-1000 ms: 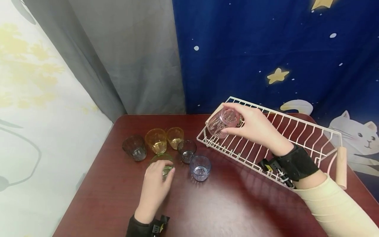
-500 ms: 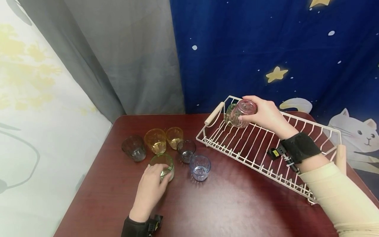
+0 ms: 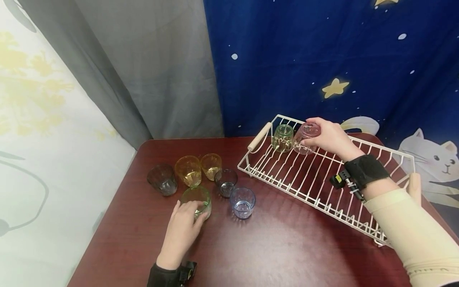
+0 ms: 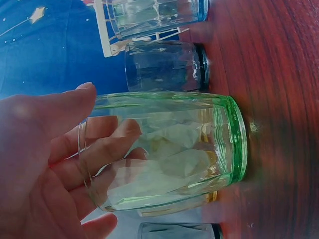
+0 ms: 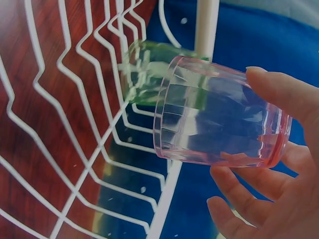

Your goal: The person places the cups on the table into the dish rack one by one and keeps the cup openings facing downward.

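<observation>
My right hand point(image 3: 331, 137) holds a pink glass point(image 3: 304, 143) upside down over the back left part of a white wire dish rack point(image 3: 259, 136). In the right wrist view, thumb and fingers pinch the pink glass point(image 5: 219, 122) near its base, its rim facing the wires. A smaller green glass point(image 3: 282, 138) sits inverted in the rack just left of it. On the table, my left hand point(image 3: 183, 225) has its fingers around the top of an upright green glass point(image 3: 197, 194). The left wrist view shows the thumb at this green glass's point(image 4: 174, 149) rim, fingers behind it.
Around the left hand stand two yellow glasses point(image 3: 188, 171), a dark grey glass point(image 3: 163, 179), a smaller grey glass point(image 3: 226, 183) and a blue glass point(image 3: 242, 203). The rack's wooden handles rise at both ends. A curtain point(image 3: 272, 67) hangs behind the table point(image 3: 279, 247).
My right hand has carried the pink glass rightward along the rack and turned it from tilted to nearly upside down beside the smaller green glass. The left hand has drawn back slightly at its green glass.
</observation>
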A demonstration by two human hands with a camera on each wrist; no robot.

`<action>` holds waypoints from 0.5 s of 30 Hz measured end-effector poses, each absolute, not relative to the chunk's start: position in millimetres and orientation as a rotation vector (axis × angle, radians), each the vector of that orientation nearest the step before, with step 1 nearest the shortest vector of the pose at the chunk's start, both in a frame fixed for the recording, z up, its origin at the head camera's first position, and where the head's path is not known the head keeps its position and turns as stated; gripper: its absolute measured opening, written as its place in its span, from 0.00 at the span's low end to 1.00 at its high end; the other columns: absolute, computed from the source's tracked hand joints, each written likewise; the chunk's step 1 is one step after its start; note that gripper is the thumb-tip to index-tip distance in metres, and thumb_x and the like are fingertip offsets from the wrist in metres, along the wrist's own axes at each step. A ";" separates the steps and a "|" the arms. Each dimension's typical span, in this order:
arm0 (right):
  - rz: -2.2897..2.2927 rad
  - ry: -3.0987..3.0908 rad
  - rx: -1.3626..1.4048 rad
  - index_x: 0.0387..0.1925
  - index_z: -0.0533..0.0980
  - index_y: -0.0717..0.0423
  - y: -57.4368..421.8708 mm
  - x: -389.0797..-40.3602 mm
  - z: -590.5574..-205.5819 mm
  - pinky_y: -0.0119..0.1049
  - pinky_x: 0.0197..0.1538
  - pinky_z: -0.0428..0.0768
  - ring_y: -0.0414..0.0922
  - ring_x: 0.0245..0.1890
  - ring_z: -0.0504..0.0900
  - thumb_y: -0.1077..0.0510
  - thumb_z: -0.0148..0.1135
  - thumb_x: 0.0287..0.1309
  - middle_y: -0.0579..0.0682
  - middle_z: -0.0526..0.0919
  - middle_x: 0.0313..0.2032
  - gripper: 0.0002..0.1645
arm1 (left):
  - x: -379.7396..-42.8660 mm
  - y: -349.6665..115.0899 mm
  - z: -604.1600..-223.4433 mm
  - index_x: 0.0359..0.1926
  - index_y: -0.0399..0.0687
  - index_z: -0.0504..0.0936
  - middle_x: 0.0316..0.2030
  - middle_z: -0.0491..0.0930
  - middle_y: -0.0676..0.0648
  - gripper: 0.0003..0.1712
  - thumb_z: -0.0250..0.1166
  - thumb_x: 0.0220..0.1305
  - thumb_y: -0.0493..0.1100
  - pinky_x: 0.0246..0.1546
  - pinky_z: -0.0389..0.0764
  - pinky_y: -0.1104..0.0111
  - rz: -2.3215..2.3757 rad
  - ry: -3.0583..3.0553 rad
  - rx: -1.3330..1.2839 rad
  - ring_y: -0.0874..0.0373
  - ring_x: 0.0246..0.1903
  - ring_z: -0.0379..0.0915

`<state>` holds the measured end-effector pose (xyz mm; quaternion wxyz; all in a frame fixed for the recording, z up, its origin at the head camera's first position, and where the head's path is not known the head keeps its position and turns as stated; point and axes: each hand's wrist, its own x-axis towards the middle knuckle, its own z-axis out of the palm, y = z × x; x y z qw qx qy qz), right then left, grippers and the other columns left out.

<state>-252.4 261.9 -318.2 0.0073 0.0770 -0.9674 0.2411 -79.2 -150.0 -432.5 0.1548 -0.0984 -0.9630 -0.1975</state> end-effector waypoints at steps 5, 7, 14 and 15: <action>0.755 -3.063 0.221 0.68 0.61 0.59 271.6 -263.5 -329.8 0.65 0.57 0.70 0.69 0.58 0.70 0.46 0.71 0.50 0.72 0.74 0.57 0.48 | -79.5 -149.8 -433.0 0.43 0.47 0.82 0.39 0.85 0.49 0.14 0.70 0.57 0.46 0.65 0.67 0.43 -0.567 -2.765 -0.283 0.51 0.46 0.81; 0.756 -3.076 0.215 0.68 0.61 0.60 274.1 -267.8 -334.5 0.66 0.58 0.69 0.70 0.59 0.69 0.47 0.71 0.50 0.73 0.73 0.57 0.48 | -79.7 -149.8 -433.5 0.43 0.47 0.82 0.39 0.85 0.49 0.13 0.70 0.58 0.45 0.63 0.69 0.44 -0.558 -2.769 -0.291 0.50 0.46 0.81; 0.723 -3.097 0.242 0.67 0.62 0.61 278.1 -277.6 -351.0 0.67 0.60 0.67 0.70 0.58 0.70 0.49 0.71 0.50 0.72 0.74 0.56 0.47 | -81.4 -149.7 -436.2 0.41 0.47 0.83 0.38 0.85 0.49 0.09 0.69 0.59 0.43 0.52 0.78 0.57 -0.485 -2.757 -0.333 0.53 0.39 0.80; 0.725 -3.092 0.246 0.66 0.62 0.61 277.7 -278.3 -353.4 0.66 0.59 0.68 0.69 0.58 0.71 0.49 0.72 0.49 0.72 0.75 0.56 0.47 | -81.6 -149.6 -436.4 0.41 0.47 0.83 0.38 0.86 0.49 0.09 0.68 0.59 0.42 0.53 0.78 0.57 -0.478 -2.752 -0.335 0.53 0.39 0.80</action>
